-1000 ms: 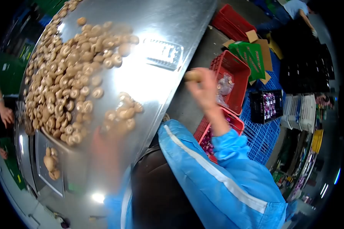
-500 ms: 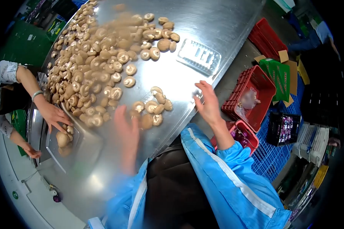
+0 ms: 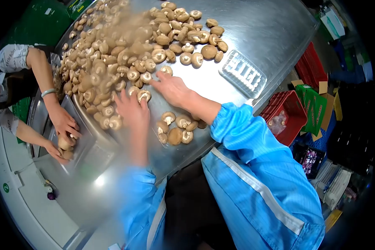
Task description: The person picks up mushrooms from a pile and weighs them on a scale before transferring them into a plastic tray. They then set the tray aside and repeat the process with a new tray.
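A large heap of brown mushrooms (image 3: 100, 62) covers the left and upper part of the metal table (image 3: 275, 29). At the heap's lower right edge, my left hand (image 3: 132, 109) touches mushrooms with its fingers spread. My right hand (image 3: 171, 88) reaches in from the right, its fingertips at a single mushroom (image 3: 166, 70); the fingers are apart. Below my right hand lies a small group of mushrooms (image 3: 176, 136), on what looks like a clear tray, mostly hidden. A clear plastic tray (image 3: 243, 74) lies on the table to the right.
At the left, a co-worker's hands (image 3: 64, 123) handle mushrooms in a clear tray (image 3: 77, 143). Beyond the table's right edge stand a red crate (image 3: 285, 112), another red crate (image 3: 311, 62), a green carton (image 3: 314, 109) and a black crate (image 3: 308, 160).
My right hand has moved left from the table's right edge to the heap. My left hand has moved up to the heap's edge. The co-worker's second hand has come to the mushrooms in their tray.
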A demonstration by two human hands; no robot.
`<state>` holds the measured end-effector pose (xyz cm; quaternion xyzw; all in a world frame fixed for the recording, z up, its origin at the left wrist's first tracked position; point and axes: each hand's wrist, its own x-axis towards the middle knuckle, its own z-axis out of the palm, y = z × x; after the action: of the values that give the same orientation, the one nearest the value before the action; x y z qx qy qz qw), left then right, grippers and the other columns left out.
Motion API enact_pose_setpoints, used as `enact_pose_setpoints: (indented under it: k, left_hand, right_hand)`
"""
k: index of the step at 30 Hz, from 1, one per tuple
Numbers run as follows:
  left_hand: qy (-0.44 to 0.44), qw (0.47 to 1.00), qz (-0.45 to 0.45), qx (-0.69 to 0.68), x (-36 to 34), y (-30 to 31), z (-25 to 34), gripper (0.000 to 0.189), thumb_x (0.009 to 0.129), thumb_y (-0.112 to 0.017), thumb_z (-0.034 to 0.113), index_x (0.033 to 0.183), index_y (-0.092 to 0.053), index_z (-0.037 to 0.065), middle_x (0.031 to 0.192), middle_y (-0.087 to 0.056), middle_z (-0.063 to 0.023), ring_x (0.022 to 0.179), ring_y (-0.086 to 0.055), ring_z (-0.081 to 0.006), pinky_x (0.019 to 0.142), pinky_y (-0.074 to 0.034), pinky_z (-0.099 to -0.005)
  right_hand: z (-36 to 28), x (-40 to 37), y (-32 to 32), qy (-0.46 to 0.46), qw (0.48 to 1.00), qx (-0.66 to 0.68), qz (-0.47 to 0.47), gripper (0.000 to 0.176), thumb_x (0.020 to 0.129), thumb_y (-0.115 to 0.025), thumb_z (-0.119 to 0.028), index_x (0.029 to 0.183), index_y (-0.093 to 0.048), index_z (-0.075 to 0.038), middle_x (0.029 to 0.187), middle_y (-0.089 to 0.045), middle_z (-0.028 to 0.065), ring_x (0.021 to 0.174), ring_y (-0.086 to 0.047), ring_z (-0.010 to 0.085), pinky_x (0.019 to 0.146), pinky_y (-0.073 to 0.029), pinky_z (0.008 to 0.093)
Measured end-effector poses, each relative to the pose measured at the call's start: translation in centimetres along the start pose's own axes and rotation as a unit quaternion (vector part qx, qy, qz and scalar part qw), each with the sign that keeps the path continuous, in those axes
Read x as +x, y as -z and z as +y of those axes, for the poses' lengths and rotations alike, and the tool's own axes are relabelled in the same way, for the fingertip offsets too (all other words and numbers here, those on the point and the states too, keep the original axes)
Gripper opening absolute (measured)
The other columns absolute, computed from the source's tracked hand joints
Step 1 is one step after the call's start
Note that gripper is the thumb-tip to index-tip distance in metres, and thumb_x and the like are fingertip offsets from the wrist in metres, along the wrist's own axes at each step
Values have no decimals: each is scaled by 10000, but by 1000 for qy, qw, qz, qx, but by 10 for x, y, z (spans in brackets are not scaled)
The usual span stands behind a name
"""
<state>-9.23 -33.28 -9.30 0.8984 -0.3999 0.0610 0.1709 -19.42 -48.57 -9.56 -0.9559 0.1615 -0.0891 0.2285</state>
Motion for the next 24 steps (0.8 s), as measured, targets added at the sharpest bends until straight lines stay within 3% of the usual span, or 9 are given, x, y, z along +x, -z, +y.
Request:
enact_pose_setpoints:
  k: [3, 7, 8, 10, 14, 18, 20, 23, 24]
  left_hand:
    - [-37, 998, 25, -40, -11, 2, 9, 333, 837, -660, 124, 1147, -630, 4, 1443, -423, -223, 1382, -287, -469, 1121, -235, -564]
    - [-105, 988, -25, -111, -31, -2, 18, 266, 809, -675, 50, 1066, -618, 16, 1288, -551, -191, 1261, -456, -410, 1060, -349, -498]
    - [-77, 986, -75, -129, -33, 0, 22, 354, 795, -689, 70, 1128, -604, -13, 1226, -583, -180, 1177, -515, -375, 1026, -394, -447]
    - [-52, 988, -87, -119, -31, 0, 29, 385, 784, -704, 74, 1147, -603, -5, 1195, -600, -169, 1130, -534, -362, 1004, -404, -440]
    - [-75, 987, -95, -101, -19, 12, 40, 432, 741, -767, 88, 1137, -612, 17, 1046, -648, -159, 1007, -588, -363, 954, -417, -432]
    - [-74, 984, -76, -145, -18, 7, 31, 410, 768, -752, 99, 1148, -619, 25, 1037, -664, -157, 967, -629, -327, 886, -478, -407]
    - [-26, 974, -67, -216, -22, 19, 33, 366, 797, -724, 87, 1144, -624, 32, 1033, -673, -154, 945, -652, -300, 843, -510, -385]
    - [-8, 949, -138, -283, -40, 63, 52, 328, 826, -686, 66, 1145, -624, 31, 1012, -685, -152, 914, -677, -261, 810, -533, -350]
    - [-43, 961, -123, -245, -54, 57, 47, 352, 822, -682, 42, 1168, -614, 28, 1085, -664, -164, 1012, -651, -291, 884, -514, -367]
  right_hand:
    - [12, 3, -12, 16, 1000, 3, -7, 332, 807, -606, -64, 1136, -552, -64, 1115, -519, 158, 935, -627, 355, 727, -544, 442]
    - [20, -15, 5, -11, 993, 119, 17, 456, 770, -694, -121, 1186, -515, -65, 1082, -539, 151, 852, -634, 351, 736, -530, 431]
    - [17, -23, 14, -34, 985, 164, 41, 467, 772, -703, -135, 1194, -516, -64, 1076, -544, 150, 841, -637, 342, 739, -529, 420]
    - [14, -38, 30, -77, 965, 235, 85, 498, 791, -731, -193, 1226, -529, -56, 1042, -572, 142, 816, -650, 288, 747, -528, 376]
    - [11, -78, 59, -152, 925, 336, 93, 535, 799, -739, -300, 1255, -554, -89, 1082, -580, 144, 911, -633, 301, 790, -518, 378]
    - [2, -120, 61, -173, 922, 328, 110, 500, 789, -758, -285, 1184, -565, -47, 1074, -610, 160, 956, -634, 315, 826, -517, 376]
    - [-9, -140, 62, -173, 930, 304, 109, 484, 766, -778, -267, 1131, -562, -32, 1064, -613, 158, 994, -610, 332, 873, -496, 392]
    - [-23, -159, 55, -141, 943, 278, 116, 479, 756, -790, -233, 1124, -556, -36, 1097, -602, 151, 1063, -572, 337, 906, -472, 403]
    - [-26, -161, 51, -126, 945, 274, 124, 482, 756, -791, -230, 1130, -556, -36, 1113, -598, 150, 1078, -565, 338, 913, -469, 404]
